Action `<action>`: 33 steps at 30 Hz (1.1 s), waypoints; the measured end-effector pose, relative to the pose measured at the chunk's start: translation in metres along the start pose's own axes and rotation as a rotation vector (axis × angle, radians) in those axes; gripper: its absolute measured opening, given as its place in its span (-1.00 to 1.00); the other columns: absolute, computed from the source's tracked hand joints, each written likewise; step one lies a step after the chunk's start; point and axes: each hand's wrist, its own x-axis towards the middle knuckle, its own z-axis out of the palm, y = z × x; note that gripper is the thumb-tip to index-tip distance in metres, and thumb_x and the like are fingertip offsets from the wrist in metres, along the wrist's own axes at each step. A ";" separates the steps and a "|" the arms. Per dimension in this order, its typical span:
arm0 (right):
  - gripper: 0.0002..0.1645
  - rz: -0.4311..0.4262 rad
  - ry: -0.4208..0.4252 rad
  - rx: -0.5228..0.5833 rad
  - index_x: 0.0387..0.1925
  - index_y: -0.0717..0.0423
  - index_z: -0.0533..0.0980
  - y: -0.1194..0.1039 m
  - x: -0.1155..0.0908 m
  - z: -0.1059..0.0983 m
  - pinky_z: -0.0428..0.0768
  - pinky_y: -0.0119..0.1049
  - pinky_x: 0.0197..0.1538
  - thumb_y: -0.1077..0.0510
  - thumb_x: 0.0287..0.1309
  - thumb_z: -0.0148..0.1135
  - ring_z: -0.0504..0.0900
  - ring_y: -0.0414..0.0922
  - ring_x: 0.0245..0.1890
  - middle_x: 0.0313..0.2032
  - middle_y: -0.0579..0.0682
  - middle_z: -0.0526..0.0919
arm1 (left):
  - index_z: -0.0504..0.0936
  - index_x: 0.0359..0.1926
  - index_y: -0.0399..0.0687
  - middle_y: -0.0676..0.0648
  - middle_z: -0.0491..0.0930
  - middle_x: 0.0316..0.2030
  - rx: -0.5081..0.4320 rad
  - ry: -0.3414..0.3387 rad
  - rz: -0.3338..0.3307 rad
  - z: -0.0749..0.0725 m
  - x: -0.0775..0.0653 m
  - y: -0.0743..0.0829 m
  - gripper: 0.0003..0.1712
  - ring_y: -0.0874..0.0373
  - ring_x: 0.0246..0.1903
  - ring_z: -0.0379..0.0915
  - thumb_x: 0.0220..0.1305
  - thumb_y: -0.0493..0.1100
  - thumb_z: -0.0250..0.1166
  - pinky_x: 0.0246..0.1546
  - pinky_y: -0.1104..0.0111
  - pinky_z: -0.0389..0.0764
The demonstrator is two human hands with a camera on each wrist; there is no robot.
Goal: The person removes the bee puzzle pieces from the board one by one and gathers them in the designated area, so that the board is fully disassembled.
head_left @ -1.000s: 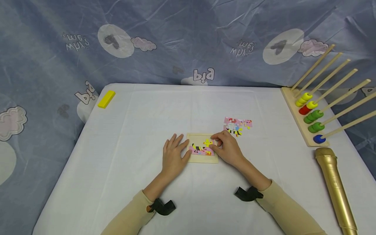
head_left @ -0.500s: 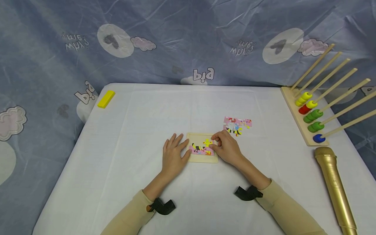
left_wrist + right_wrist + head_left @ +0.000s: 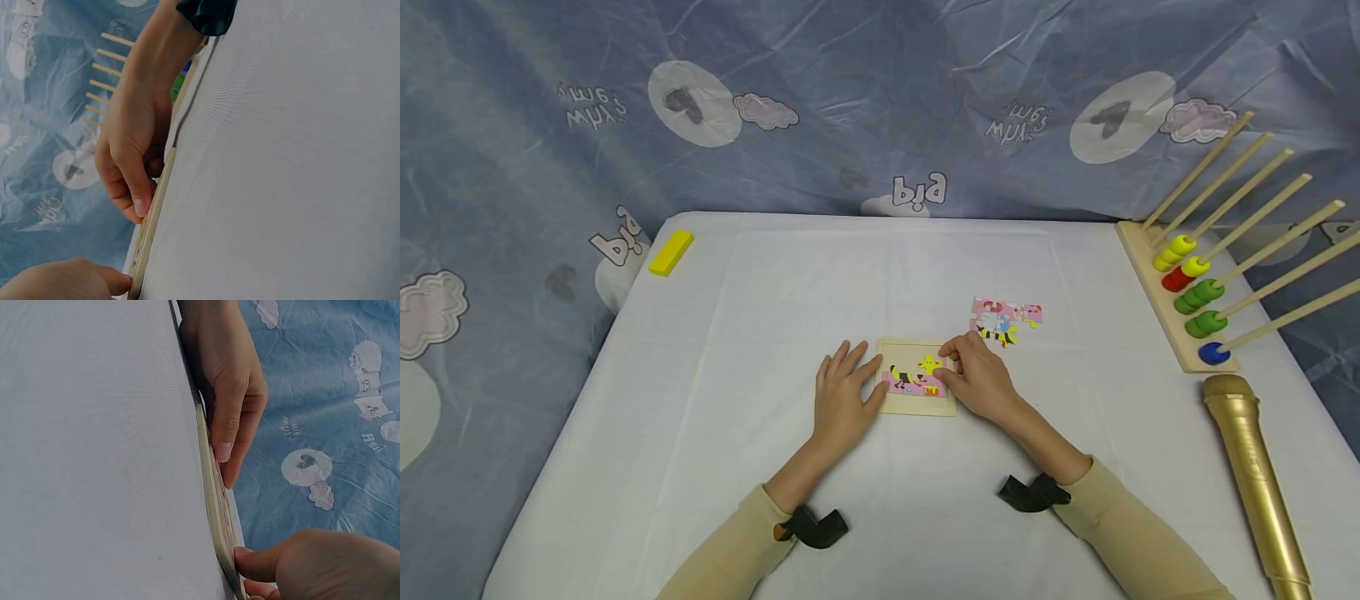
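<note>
A light wooden puzzle tray (image 3: pixel 917 406) lies flat on the white tabletop, with pink and yellow picture pieces (image 3: pixel 910 383) in its lower part. My left hand (image 3: pixel 845 398) lies beside it with fingers spread, thumb resting on the left rim. At the right side my right hand (image 3: pixel 983 379) has its fingers curled, and thumb and index finger pinch a puzzle piece (image 3: pixel 930 364) in the tray; the hand partly covers it. In the left wrist view the right thumb (image 3: pixel 142 203) is right on the tray. Several loose pieces (image 3: pixel 996 317) lie behind the right hand.
A bead-stacking rack (image 3: pixel 1157 292) with slanted rods stands at the far right, and a gold microphone (image 3: pixel 1255 475) lies in front of it. At the back left corner rests a yellow block (image 3: pixel 672 253). A patterned blue-grey cloth (image 3: pixel 880 108) hangs behind the table.
</note>
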 end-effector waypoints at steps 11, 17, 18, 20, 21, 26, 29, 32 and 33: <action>-0.67 -0.035 0.023 0.038 -0.18 0.21 0.47 0.002 -0.002 0.001 0.29 -0.39 -0.40 0.22 0.06 0.43 0.34 -0.18 -0.45 -0.34 0.04 0.45 | 0.65 0.11 -0.13 -0.20 0.45 0.29 0.017 -0.014 -0.010 0.001 -0.003 -0.001 -0.55 -0.15 0.42 0.15 0.19 -0.10 0.38 0.38 -0.16 0.06; -0.71 -0.077 0.060 0.078 -0.21 0.17 0.52 0.004 -0.002 0.002 0.30 -0.40 -0.40 0.27 0.04 0.43 0.36 -0.20 -0.46 -0.41 -0.01 0.50 | 0.65 0.11 -0.13 -0.19 0.45 0.30 0.005 -0.015 -0.012 0.001 -0.001 0.000 -0.54 -0.15 0.43 0.14 0.20 -0.09 0.38 0.39 -0.16 0.04; -0.73 -0.086 0.063 0.083 -0.21 0.16 0.53 0.005 -0.002 0.002 0.30 -0.40 -0.41 0.28 0.03 0.43 0.36 -0.20 -0.47 -0.43 -0.02 0.50 | 0.66 0.10 -0.13 -0.20 0.45 0.30 0.004 -0.012 -0.009 0.001 0.000 0.000 -0.55 -0.16 0.42 0.15 0.19 -0.10 0.38 0.38 -0.16 0.05; -0.76 -0.104 0.063 0.088 -0.23 0.16 0.55 0.005 -0.002 0.001 0.30 -0.41 -0.43 0.28 0.04 0.42 0.36 -0.21 -0.49 -0.49 -0.05 0.49 | 0.66 0.10 -0.14 -0.20 0.45 0.29 0.002 -0.008 -0.007 0.001 0.000 0.000 -0.55 -0.16 0.42 0.15 0.19 -0.10 0.38 0.38 -0.17 0.05; -0.78 -0.111 0.062 0.090 -0.24 0.15 0.57 0.005 -0.002 0.001 0.29 -0.41 -0.44 0.27 0.05 0.42 0.35 -0.21 -0.51 -0.52 -0.07 0.48 | 0.66 0.10 -0.14 -0.20 0.45 0.29 0.002 -0.006 -0.006 0.001 0.000 0.000 -0.55 -0.17 0.42 0.15 0.19 -0.10 0.38 0.38 -0.17 0.05; -0.82 -0.121 0.060 0.110 -0.25 0.15 0.59 0.007 -0.002 0.002 0.28 -0.41 -0.47 0.26 0.09 0.39 0.33 -0.23 -0.55 -0.58 -0.10 0.44 | 0.66 0.10 -0.13 -0.19 0.46 0.29 0.012 -0.005 -0.006 0.002 0.000 -0.001 -0.55 -0.16 0.42 0.16 0.18 -0.11 0.39 0.38 -0.16 0.06; -0.79 -0.120 0.078 0.144 -0.19 0.17 0.58 0.009 -0.002 0.003 0.30 -0.42 -0.48 0.28 0.10 0.37 0.34 -0.24 -0.56 -0.58 -0.09 0.46 | 0.66 0.09 -0.13 -0.19 0.46 0.29 0.014 0.000 0.000 0.002 0.000 -0.001 -0.55 -0.16 0.41 0.16 0.17 -0.11 0.39 0.38 -0.16 0.07; -0.72 -0.118 0.116 0.196 -0.12 0.18 0.53 0.010 -0.002 0.003 0.35 -0.44 -0.47 0.31 0.10 0.36 0.38 -0.24 -0.55 -0.55 -0.06 0.52 | 0.66 0.10 -0.13 -0.19 0.46 0.29 0.014 -0.002 -0.002 0.001 -0.001 0.000 -0.55 -0.16 0.42 0.16 0.18 -0.11 0.39 0.38 -0.16 0.06; -0.70 -0.113 0.128 0.216 -0.10 0.18 0.51 0.011 -0.002 0.004 0.37 -0.45 -0.46 0.32 0.10 0.35 0.39 -0.25 -0.55 -0.54 -0.04 0.54 | 0.66 0.10 -0.12 -0.19 0.46 0.29 0.016 -0.003 -0.002 0.001 -0.001 0.000 -0.55 -0.16 0.42 0.16 0.18 -0.11 0.38 0.38 -0.16 0.06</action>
